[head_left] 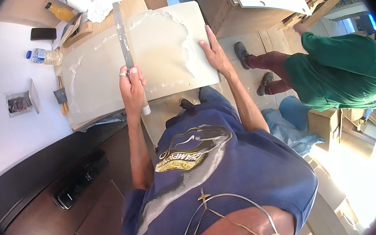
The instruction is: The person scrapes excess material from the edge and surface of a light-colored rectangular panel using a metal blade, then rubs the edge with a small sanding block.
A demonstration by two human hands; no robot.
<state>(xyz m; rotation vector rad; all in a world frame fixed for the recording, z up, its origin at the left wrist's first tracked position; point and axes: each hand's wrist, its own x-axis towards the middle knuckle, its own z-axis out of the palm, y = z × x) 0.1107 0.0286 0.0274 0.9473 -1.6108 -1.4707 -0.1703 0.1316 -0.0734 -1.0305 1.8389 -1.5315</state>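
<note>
My left hand [132, 84] is closed around the lower part of a long, flat metal strip [121, 30] with whitish smears. A pale end pokes out below the fist, and the strip points away across a beige board [155, 47]. Whitish, ragged smears run along the board's borders. At the board's right edge, my right hand [216, 57] grips it, thumb on top and index finger stretched along the side; the other fingers are mostly hidden. Left of the strip a similar beige surface [94, 79] continues; I cannot tell whether it is one piece with the board.
Past the far left edge are a water bottle [46, 56], a black phone [43, 33] and an orange-filled bottle [59, 11]. A person in a green top [339, 69] stands at right, beside a wooden cabinet [241, 15]. A black device [76, 186] lies at lower left.
</note>
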